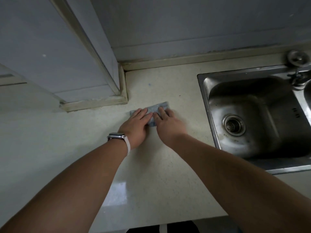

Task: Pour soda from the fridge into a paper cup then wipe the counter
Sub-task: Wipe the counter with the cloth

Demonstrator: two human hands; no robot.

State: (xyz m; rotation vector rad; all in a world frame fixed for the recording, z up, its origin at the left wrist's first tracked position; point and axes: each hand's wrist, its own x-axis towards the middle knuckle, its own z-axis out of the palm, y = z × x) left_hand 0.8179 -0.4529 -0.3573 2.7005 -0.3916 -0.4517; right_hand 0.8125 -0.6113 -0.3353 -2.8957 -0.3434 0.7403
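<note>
1. We see the pale speckled surface (pixel 151 165) filling most of the view; it runs from the near edge back to a raised kerb at the wall.
2. A grey boxed panel (pixel 67 56) stands at the back left; its trimmed foot meets the surface.
3. The steel sink (pixel 203 101) is set into the surface at the right; its basin holds a round drain strainer (pixel 234 125) in the floor and dark stains along the lower wall; whether there is water in it we cannot tell; a tap base (pixel 297 78) and a round metal cap (pixel 297 58) sit at its back rim.
4. Our left hand (pixel 136 125) lies flat, fingers straight and spread, pressing on the cloth's left part; our right hand (pixel 168 125) lies flat just beside it, fingers straight on the cloth's right part; neither curls round anything.
5. The blue-grey cloth (pixel 158 106) lies folded on the surface under both hands, between the panel's foot and the sink, apart from each.
6. A watch (pixel 117 136) with a pale strap sits on the left wrist.
</note>
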